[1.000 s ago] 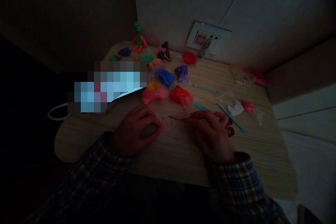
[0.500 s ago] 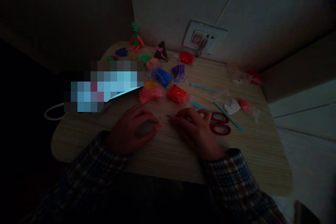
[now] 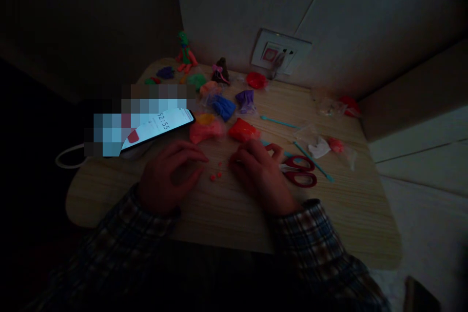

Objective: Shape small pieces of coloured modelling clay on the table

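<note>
My left hand [image 3: 170,175] rests on the wooden table with thumb and fingers apart and nothing between them. Just right of its fingertips lie small orange-red clay bits [image 3: 212,178]. On the other side of these bits, my right hand [image 3: 259,173] has its fingers bent and pressed together; what they hold, if anything, is hidden. Red-handled scissors [image 3: 300,179] lie on the table beside this hand, which covers their blades. Ahead of the hands are a bag of red clay [image 3: 243,130] and a bag of pink clay [image 3: 206,131].
A lit phone [image 3: 161,129], partly blurred out, stands at the left with a white cable. Turquoise tools [image 3: 313,162] lie at the right. Bags of blue clay [image 3: 223,107] and purple clay [image 3: 244,101] sit farther back. A green-and-orange figure [image 3: 185,53] stands near the wall socket [image 3: 280,53].
My left hand has drawn back left from the clay bits, and its fingers have parted. The scissor tip seen before at my right fingertips is now hidden. The view has shifted slightly.
</note>
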`<state>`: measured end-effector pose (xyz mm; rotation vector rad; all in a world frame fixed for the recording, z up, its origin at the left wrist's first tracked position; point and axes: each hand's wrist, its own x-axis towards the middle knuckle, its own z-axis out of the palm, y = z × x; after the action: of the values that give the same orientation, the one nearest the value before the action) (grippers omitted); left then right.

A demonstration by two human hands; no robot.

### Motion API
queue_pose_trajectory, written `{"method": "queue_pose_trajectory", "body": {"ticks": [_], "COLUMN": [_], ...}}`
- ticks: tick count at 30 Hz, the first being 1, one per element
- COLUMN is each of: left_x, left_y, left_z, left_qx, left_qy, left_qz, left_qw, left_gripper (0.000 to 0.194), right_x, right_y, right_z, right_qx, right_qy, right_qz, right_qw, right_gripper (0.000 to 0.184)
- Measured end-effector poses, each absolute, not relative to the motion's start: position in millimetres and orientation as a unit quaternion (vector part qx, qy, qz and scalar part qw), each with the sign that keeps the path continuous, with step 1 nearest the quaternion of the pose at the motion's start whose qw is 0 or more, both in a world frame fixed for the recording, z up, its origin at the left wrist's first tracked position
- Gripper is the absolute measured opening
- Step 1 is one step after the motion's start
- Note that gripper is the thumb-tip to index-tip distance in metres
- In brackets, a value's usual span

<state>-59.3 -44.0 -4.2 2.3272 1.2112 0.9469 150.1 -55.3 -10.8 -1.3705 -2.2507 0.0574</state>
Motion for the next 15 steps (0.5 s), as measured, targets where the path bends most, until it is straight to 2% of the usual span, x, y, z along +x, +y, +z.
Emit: {"method": "queue_pose_trajectory", "body": {"ticks": [11, 15], "left_x": [-57.3, -56.6], "left_y": [-42.7, -42.2], "left_z": [-5.5, -5.7], "left_qx": [0.821, 0.819], "left_qy": [0.432, 0.436], "left_qz": [0.339, 0.338], "left_qw": [0.158, 0.159], "left_gripper": [0.011, 0.011], "right_x": [139.5, 139.9], "right_y": [-48.5, -48.0], "right_z": [-11.7, -13.5], "right_qx": [-0.492, -0.482], "right_qy": [-0.84, -0.847], "right_qz": [0.036, 0.036], "right_qw": [0.227, 0.22], "right_gripper": [0.012, 0.015]}}
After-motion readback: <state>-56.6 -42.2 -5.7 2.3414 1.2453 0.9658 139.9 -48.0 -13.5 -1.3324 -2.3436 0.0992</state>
